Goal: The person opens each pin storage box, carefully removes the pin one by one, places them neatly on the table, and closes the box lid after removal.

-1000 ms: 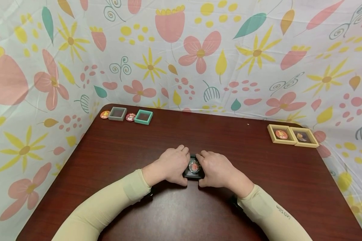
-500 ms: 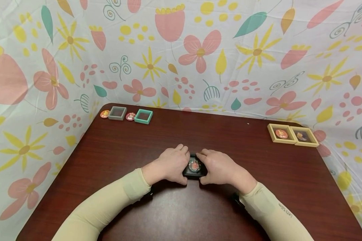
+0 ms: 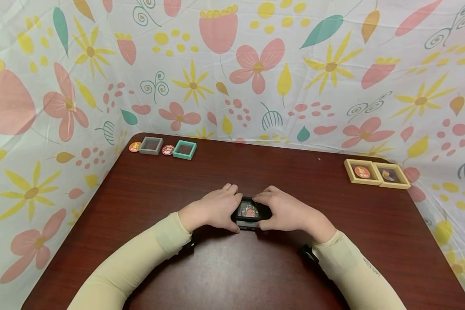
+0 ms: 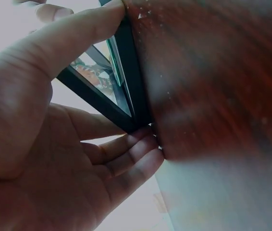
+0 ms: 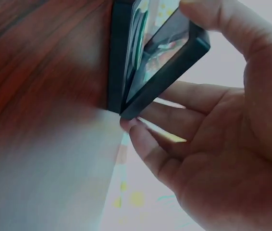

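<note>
A black hinged display case (image 3: 247, 225) lies on the table between both hands, its lid tilted up from the base along the far edge. A round badge with a red design (image 3: 249, 211) shows through the clear lid. My left hand (image 3: 221, 209) grips the left side; in the left wrist view its thumb is on the base (image 4: 135, 82) near the front, its fingers by the hinge. My right hand (image 3: 284, 211) holds the lid (image 5: 174, 67), thumb at its front corner and fingers behind the hinge. Inside, the badge's edge (image 5: 141, 38) rests against the base.
At the far left of the table (image 3: 232, 280) lie an orange badge (image 3: 134, 147), a grey case (image 3: 151, 146), a red badge (image 3: 168, 150) and a teal case (image 3: 184, 150). Two yellow cases (image 3: 362, 172) with badges sit at the right. A patterned cloth (image 3: 232, 86) hangs behind.
The case's lid has swung up from the base, where it lay flat before. My right hand has shifted slightly right and up with the lid; my left hand has barely moved.
</note>
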